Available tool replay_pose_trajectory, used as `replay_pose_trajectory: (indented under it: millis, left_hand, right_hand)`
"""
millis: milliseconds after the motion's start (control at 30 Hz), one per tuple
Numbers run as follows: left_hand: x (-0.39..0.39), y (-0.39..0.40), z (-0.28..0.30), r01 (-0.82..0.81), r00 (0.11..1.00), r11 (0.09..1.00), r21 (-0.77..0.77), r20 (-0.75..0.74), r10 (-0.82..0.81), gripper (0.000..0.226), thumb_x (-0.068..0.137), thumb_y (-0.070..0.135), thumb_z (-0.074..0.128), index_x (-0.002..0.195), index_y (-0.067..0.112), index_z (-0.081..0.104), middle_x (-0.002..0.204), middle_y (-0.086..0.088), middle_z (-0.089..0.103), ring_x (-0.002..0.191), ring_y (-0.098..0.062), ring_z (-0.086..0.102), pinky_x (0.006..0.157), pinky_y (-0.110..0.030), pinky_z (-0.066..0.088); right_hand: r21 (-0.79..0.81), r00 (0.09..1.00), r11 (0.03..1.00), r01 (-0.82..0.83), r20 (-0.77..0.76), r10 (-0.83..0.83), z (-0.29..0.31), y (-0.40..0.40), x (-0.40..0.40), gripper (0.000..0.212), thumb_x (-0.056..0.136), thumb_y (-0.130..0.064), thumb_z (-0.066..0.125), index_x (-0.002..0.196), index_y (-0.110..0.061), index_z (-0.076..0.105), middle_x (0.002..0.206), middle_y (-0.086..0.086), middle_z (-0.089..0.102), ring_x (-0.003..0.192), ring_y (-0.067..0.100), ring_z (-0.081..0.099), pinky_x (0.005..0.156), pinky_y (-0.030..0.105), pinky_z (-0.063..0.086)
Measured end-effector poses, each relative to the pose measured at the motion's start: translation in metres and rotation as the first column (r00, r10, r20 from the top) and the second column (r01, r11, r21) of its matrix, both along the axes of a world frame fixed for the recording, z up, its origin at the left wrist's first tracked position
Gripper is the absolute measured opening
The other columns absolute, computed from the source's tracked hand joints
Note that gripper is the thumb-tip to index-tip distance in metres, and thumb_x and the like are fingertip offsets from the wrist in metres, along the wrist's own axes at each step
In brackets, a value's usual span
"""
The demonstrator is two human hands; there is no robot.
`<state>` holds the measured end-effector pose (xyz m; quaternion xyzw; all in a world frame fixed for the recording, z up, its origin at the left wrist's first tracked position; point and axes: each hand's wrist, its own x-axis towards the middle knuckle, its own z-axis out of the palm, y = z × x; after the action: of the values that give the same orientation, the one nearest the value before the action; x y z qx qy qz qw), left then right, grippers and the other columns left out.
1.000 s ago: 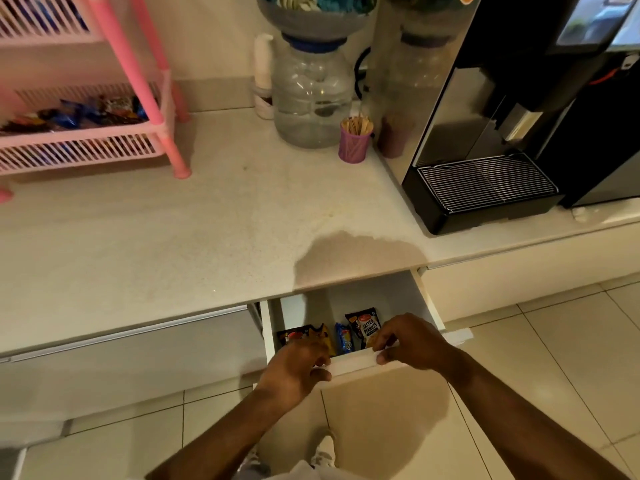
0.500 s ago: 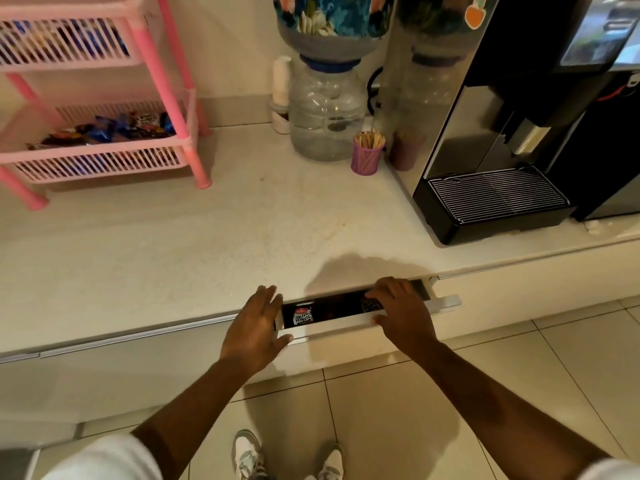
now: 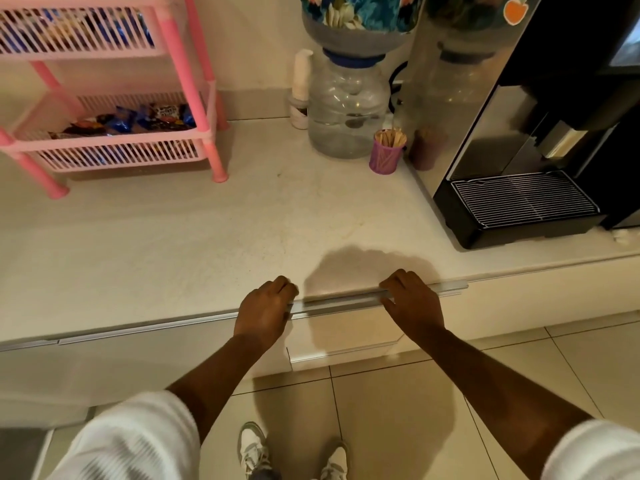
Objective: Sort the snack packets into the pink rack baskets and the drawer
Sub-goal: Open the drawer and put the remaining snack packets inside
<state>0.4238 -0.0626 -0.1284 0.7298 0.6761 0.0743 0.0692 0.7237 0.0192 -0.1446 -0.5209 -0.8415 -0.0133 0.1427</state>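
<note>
The white drawer (image 3: 346, 332) under the counter edge is closed, so the packets inside are hidden. My left hand (image 3: 265, 311) curls its fingers over the left end of the drawer's metal handle rail (image 3: 341, 303). My right hand (image 3: 414, 301) grips the same rail further right, thumb beneath it. The pink rack (image 3: 204, 109) stands at the back left of the counter. Its lower basket (image 3: 114, 157) holds several snack packets (image 3: 138, 121), and more packets show through the slats of the upper basket (image 3: 79, 32).
On the pale counter (image 3: 173, 237) stand a clear water jar (image 3: 346, 109), a purple cup of wooden sticks (image 3: 386, 155) and a black coffee machine (image 3: 519, 133) with a drip tray (image 3: 523, 199). My shoes are on the tiled floor (image 3: 398, 410).
The drawer went from open with packets showing to fully closed, pushed in by both hands. My fingers now curl on its handle rail.
</note>
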Motion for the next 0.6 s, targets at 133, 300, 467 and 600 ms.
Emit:
replay_pose_trajectory:
  millis: [133, 300, 467, 600]
  left_hand:
    - [-0.003, 0.000, 0.001, 0.002, 0.999, 1.000, 0.022, -0.032, -0.001, 0.038, 0.074, 0.011, 0.075, 0.107, 0.023, 0.063, 0.103, 0.005, 0.062, 0.082, -0.020, 0.063, 0.057, -0.030, 0.050]
    - [0.001, 0.002, 0.001, -0.007, 0.998, 0.999, 0.039, -0.065, 0.009, 0.032, 0.074, 0.007, 0.072, 0.102, 0.021, 0.065, 0.095, 0.003, 0.062, 0.076, -0.021, 0.060, 0.053, -0.030, 0.045]
    - [0.005, 0.005, 0.002, -0.012, 0.995, 0.999, 0.051, -0.097, 0.017, 0.033, 0.069, 0.000, 0.073, 0.095, 0.019, 0.064, 0.090, 0.002, 0.062, 0.072, -0.021, 0.059, 0.050, -0.029, 0.040]
    - [0.005, 0.005, -0.001, 0.009, 0.990, 0.996, 0.088, -0.143, 0.003, 0.041, 0.060, -0.006, 0.075, 0.091, 0.018, 0.064, 0.085, 0.001, 0.060, 0.066, -0.020, 0.056, 0.049, -0.026, 0.032]
  right_hand:
    - [0.028, 0.999, 1.000, -0.001, 0.053, -0.001, -0.004, 0.005, -0.006, 0.018, 0.081, -0.023, 0.082, 0.095, -0.017, 0.073, 0.094, 0.000, 0.065, 0.082, 0.017, 0.062, 0.056, 0.025, 0.054]
    - [0.093, 0.991, 0.996, 0.007, 0.136, -0.020, -0.010, 0.007, -0.011, 0.017, 0.079, -0.018, 0.083, 0.089, -0.015, 0.069, 0.087, 0.001, 0.061, 0.074, 0.017, 0.058, 0.048, 0.024, 0.045]
    - [0.166, 0.979, 0.986, -0.020, 0.206, -0.015, -0.015, 0.010, -0.015, 0.019, 0.077, -0.009, 0.081, 0.083, -0.011, 0.063, 0.079, 0.005, 0.056, 0.066, 0.020, 0.054, 0.049, 0.027, 0.041]
    - [0.191, 0.968, 0.980, -0.055, 0.252, 0.005, -0.017, 0.013, -0.016, 0.019, 0.079, -0.006, 0.078, 0.086, -0.010, 0.060, 0.079, 0.007, 0.055, 0.066, 0.020, 0.053, 0.052, 0.029, 0.046]
